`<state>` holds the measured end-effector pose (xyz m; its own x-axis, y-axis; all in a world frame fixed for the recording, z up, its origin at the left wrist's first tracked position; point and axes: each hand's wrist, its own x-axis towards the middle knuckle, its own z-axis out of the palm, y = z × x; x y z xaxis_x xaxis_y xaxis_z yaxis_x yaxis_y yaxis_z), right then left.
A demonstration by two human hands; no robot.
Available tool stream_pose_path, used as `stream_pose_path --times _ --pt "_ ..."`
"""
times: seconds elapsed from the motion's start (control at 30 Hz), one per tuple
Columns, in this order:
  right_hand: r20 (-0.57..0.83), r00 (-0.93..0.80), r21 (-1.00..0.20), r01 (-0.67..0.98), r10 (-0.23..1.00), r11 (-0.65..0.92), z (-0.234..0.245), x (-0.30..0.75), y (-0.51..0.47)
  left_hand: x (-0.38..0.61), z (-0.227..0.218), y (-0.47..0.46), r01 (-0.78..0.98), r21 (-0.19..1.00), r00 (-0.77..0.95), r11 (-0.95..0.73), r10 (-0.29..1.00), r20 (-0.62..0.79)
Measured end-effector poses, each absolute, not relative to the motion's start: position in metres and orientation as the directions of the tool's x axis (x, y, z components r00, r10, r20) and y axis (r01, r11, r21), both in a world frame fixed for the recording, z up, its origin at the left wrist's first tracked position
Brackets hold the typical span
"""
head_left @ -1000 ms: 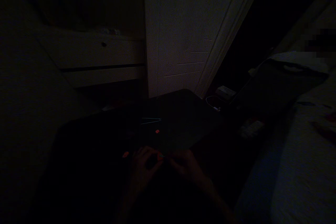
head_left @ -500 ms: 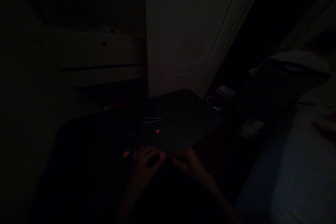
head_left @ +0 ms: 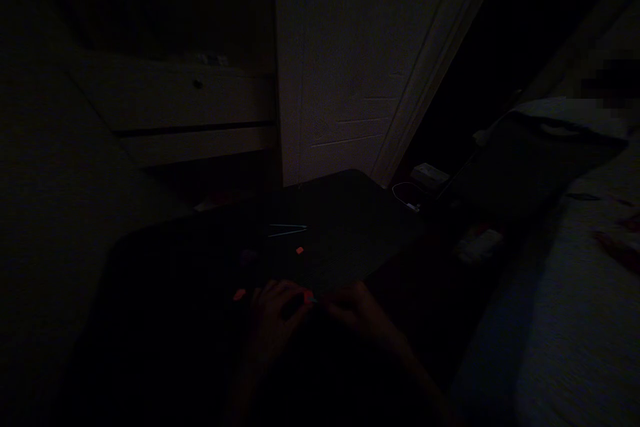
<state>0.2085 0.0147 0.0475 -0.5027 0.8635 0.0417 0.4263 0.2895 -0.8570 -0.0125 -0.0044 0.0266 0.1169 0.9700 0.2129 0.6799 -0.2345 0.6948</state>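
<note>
The scene is very dark. My left hand is closed, pinching a small red-orange piece between thumb and fingertips. My right hand is closed close beside it, fingertips together. A thin pale sliver shows between its fingertips and the red-orange piece; what it belongs to is too dark to make out. Beyond the hands, a small orange block lies on the dark table. Another orange piece rests left of my left hand. V-shaped metal tweezers lie farther back.
A faint dark object sits on the table left of the tweezers. Behind stand a drawer unit and a pale door. To the right are a box, a white cable and a bed.
Both hands keep nearly the same place. The red-orange piece has turned slightly in the fingertips, and less of the pale sliver shows against it.
</note>
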Motion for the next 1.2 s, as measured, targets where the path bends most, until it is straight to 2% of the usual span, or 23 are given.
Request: stream_pose_path --times 0.33,0.47,0.67,0.97,1.2 --pt "0.066 -0.513 -0.846 0.426 0.856 0.321 0.044 0.211 0.016 -0.014 0.02 -0.002 0.674 0.699 0.126 -0.239 0.97 0.209" --pt "0.069 -0.525 -0.874 0.378 0.848 0.305 0.048 0.211 0.014 -0.014 0.023 -0.003 0.696 0.677 0.12 -0.24 0.968 0.22" --pt "0.066 -0.44 -0.877 0.402 0.895 0.262 0.049 0.21 0.021 -0.016 0.024 -0.006 0.685 0.685 0.135 -0.248 0.967 0.215" --pt "0.008 -0.567 -0.841 0.442 0.824 0.312 0.058 0.209 0.042 -0.015 0.024 -0.005 0.697 0.68 0.138 -0.228 0.973 0.185" --pt "0.037 -0.634 -0.846 0.391 0.773 0.361 0.055 0.212 0.055 -0.015 0.02 -0.004 0.684 0.684 0.16 -0.252 0.967 0.196"
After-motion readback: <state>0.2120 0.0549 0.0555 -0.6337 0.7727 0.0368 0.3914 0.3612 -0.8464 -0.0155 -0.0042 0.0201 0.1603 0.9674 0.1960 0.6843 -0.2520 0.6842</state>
